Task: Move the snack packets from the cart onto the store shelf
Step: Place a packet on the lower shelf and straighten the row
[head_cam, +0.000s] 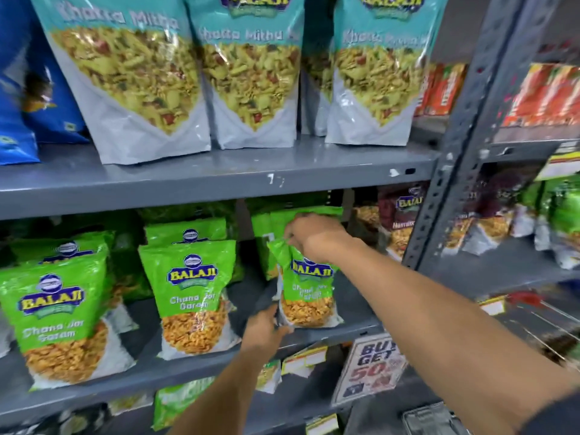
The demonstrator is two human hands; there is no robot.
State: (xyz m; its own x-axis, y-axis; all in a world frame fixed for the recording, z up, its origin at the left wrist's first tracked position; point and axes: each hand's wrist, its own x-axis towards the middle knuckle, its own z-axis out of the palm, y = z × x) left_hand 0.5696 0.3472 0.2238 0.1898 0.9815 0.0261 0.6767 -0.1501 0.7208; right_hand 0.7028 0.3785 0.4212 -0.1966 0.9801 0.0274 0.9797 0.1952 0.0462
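- A grey metal rack (219,180) filled the view, with a perforated upright (464,158) on its right.
- 3 large teal-and-white pouches (251,73) stood on the upper shelf, printed "BALAJI" and "Khatta Mitha"; blue bags (18,98) sat to their left.
- On the shelf below stood green packets (191,293) reading "BALAJI" and "Chana Jor Garam", in rows running front to back.
- The held packet (306,296), same green kind, stood upright at the shelf's front edge, right of the others.
- The right hand (314,238) pinched its top left corner, fingers closed on the crumpled film.
- The left hand (265,328) gripped its lower left corner, just at the shelf lip.
- The 2 hands were apart, 1 above the other, with the packet between them.
- A tilted sign (370,368) below read "BUY", "GET" and "50"; the rest was blurred.
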